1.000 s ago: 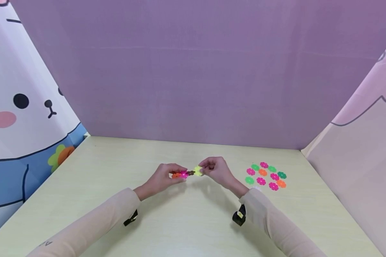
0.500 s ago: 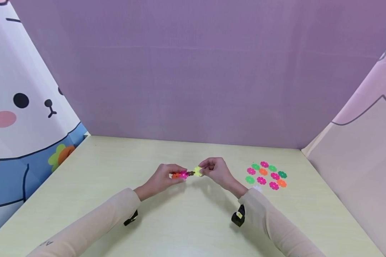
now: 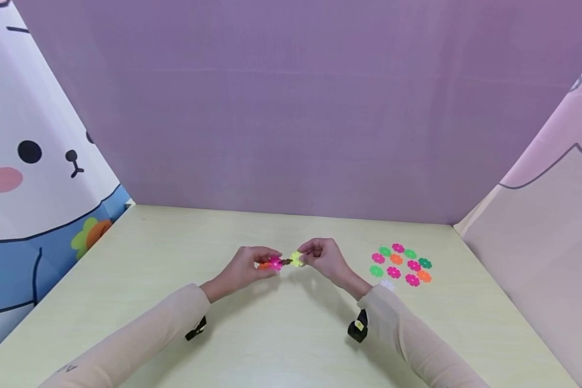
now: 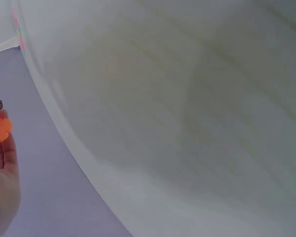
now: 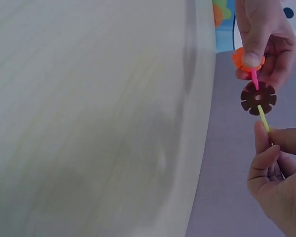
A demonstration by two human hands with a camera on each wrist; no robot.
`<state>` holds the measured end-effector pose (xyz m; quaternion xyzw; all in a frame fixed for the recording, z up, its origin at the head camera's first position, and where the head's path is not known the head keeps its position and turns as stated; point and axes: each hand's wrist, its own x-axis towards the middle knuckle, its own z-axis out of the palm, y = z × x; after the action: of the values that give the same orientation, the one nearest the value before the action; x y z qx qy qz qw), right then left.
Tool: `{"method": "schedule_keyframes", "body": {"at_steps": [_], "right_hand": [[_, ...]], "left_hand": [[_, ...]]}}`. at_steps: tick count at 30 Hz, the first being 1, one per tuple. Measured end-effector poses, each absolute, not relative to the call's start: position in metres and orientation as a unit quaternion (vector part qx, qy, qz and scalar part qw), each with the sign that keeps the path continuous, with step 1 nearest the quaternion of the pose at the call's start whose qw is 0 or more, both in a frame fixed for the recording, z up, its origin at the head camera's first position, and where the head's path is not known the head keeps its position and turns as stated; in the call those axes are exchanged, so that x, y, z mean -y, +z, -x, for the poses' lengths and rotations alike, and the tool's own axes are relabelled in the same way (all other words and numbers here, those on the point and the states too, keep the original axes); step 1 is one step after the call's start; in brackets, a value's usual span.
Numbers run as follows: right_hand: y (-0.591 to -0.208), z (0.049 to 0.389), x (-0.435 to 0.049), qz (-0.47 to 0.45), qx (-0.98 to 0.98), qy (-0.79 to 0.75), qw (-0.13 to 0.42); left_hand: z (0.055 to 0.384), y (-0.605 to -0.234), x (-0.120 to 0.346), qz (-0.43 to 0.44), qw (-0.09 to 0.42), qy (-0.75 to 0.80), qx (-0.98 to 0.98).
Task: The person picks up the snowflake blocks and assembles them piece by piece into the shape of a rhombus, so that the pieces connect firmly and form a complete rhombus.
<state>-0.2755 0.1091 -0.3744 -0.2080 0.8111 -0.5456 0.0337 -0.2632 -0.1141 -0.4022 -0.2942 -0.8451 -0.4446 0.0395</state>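
Above the middle of the table, my left hand (image 3: 237, 274) grips the orange end of a short chain of flower-shaped plastic interlocking discs. In the right wrist view its thumb presses on the orange disc (image 5: 238, 58). From there a pink disc (image 5: 254, 78), seen edge-on, runs to the brown disc (image 5: 249, 100). My right hand (image 3: 331, 264) pinches a yellow disc (image 3: 296, 259) between thumb and forefinger. The yellow disc's edge meets a slot of the brown one, opposite the pink. Only part of the left hand and the orange disc (image 4: 1, 129) show in the left wrist view.
Several loose flower discs, pink, green and orange (image 3: 396, 259), lie flat on the pale table (image 3: 281, 345) at the right. A whitish disc (image 3: 387, 284) sits close to the right sleeve. A purple backdrop (image 3: 291, 108) rises behind the table, with printed cloth on both sides.
Both hands and the chain have shifted very slightly left in the head view. The grips stay the same, and the yellow disc remains against the brown one.
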Motion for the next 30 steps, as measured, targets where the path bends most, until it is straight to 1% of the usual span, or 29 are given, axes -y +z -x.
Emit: {"method": "schedule_keyframes", "body": {"at_steps": [5, 7, 11, 16, 23, 25, 30], "right_hand": [[-0.37, 0.273, -0.107, 0.22, -0.811, -0.542, 0.028], [-0.378, 0.279, -0.108, 0.219, -0.812, -0.541, 0.021], [-0.381, 0.281, -0.11, 0.213, -0.812, -0.543, 0.019], [-0.373, 0.276, -0.112, 0.209, -0.808, -0.55, 0.019], [-0.354, 0.258, -0.109, 0.2, -0.809, -0.553, 0.023], [-0.353, 0.256, -0.108, 0.2, -0.807, -0.555, 0.025], [-0.354, 0.256, -0.106, 0.2, -0.802, -0.563, 0.025]], "left_hand": [[0.249, -0.378, 0.109, 0.291, 0.017, -0.466, 0.835], [0.244, -0.37, 0.108, 0.289, 0.004, -0.482, 0.827], [0.247, -0.373, 0.108, 0.279, -0.023, -0.514, 0.811], [0.25, -0.378, 0.106, 0.27, -0.034, -0.54, 0.797], [0.261, -0.399, 0.1, 0.24, -0.022, -0.568, 0.787], [0.265, -0.406, 0.099, 0.228, -0.011, -0.569, 0.79], [0.266, -0.407, 0.096, 0.224, 0.027, -0.571, 0.789]]}}
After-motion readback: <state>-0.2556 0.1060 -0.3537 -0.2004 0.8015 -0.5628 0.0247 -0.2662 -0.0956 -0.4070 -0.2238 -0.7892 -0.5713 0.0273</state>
